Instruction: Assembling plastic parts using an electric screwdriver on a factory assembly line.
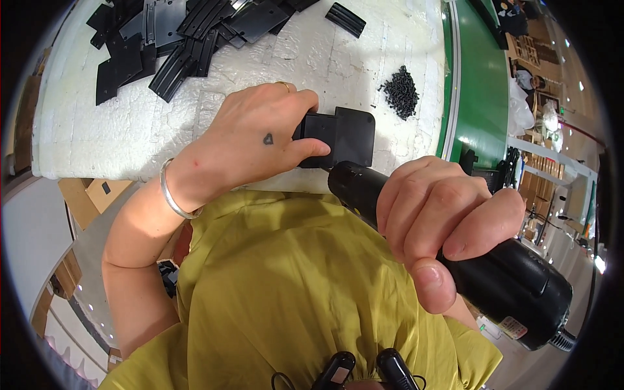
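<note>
My left hand (260,130) is closed on a black bracket-like part (354,136) at the near edge of the covered table, thumb on top and fingers behind it. The part has a flat plate with rounded corners on its right side. My right hand (442,214) wraps round a black cylindrical electric screwdriver (513,292), whose cord end points to the lower right. Its nose meets the near edge of the black part, just right of my left thumb. The bit's tip is mostly hidden there.
A pile of black plates and ribbed profiles (188,39) lies at the far left of the white-covered table (273,68). One ribbed black piece (345,20) sits apart at the back. Small black screws (401,93) are heaped to the right. Beyond them runs a green surface (481,84).
</note>
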Demonstrator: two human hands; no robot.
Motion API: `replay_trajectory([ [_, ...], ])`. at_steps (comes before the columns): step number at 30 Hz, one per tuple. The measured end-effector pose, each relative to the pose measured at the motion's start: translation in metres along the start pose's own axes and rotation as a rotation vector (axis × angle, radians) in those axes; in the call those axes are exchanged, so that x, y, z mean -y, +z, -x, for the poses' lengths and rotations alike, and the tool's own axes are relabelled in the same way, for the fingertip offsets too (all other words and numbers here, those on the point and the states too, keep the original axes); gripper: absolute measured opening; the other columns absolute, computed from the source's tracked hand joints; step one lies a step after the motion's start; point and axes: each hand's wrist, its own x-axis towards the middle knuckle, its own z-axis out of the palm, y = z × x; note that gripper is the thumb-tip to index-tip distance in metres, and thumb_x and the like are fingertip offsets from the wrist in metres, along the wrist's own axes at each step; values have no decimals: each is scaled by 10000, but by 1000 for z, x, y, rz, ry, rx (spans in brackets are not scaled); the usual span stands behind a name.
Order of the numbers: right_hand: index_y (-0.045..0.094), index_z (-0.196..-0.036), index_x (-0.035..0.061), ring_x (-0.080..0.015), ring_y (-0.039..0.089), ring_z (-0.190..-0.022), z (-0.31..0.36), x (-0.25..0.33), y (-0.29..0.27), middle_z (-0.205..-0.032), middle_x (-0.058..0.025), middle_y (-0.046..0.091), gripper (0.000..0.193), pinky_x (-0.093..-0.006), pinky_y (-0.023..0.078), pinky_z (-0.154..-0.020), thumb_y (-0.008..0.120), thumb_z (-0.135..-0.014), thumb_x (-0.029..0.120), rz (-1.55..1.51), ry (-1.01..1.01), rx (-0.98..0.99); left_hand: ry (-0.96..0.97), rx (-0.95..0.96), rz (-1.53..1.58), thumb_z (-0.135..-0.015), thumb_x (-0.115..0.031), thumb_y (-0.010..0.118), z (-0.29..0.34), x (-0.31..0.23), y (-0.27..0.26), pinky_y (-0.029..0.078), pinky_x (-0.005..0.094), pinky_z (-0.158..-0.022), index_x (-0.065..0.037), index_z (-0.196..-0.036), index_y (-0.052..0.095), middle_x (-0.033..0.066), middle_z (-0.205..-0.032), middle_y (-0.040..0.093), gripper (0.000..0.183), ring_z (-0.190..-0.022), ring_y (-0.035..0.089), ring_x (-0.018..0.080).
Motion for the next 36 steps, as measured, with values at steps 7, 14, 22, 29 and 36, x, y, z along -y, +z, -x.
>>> replay_trajectory([
  [7, 388, -851, 133, -110, 465, -439, -3, -2, 4, -586, 15, 488, 284, -250, 413, -449, 638, -731, 73, 10, 25, -1, -21, 8, 13, -710, -318, 716, 1, 0, -1, 456, 394, -687, -20, -899, 579, 128, -762, 584, 379, -776, 572, 312],
  [14, 392, -853, 130, -112, 445, -432, -7, 1, 4, -577, 19, 484, 289, -266, 389, -458, 646, -730, 72, 40, 32, 49, -71, 24, 2, -690, -312, 732, -4, -1, -2, 459, 387, -699, -33, -913, 590, 131, -793, 603, 384, -810, 580, 308],
  [22, 388, -1201, 37, -115, 455, -639, 7, -4, -5, -911, -81, 507, 494, -221, 387, -566, 593, -755, 100, -97, -59, -778, -187, -484, 931, -722, -102, 747, -11, -13, -21, 442, 201, -637, -26, -1153, 544, 11, -822, 602, 482, -706, 532, 54],
  [29, 479, -1169, -14, -201, 549, -1003, -5, -20, 10, -1118, -98, 552, 596, -335, 418, -907, 711, -621, -45, -139, 270, -665, -110, -189, 1041, -790, -184, 708, -6, -39, -16, 451, 236, -752, -3, -1324, 362, 48, -921, 587, 662, -851, 546, 92],
  [36, 440, -1222, -13, -216, 511, -1071, 22, -10, 9, -1165, -92, 516, 727, -346, 376, -954, 723, -553, -12, -230, 365, -614, -158, 95, 1736, -939, -389, 434, 21, -7, -64, 465, 232, -627, -34, -1061, 490, 113, -872, 634, 379, -752, 602, 137],
])
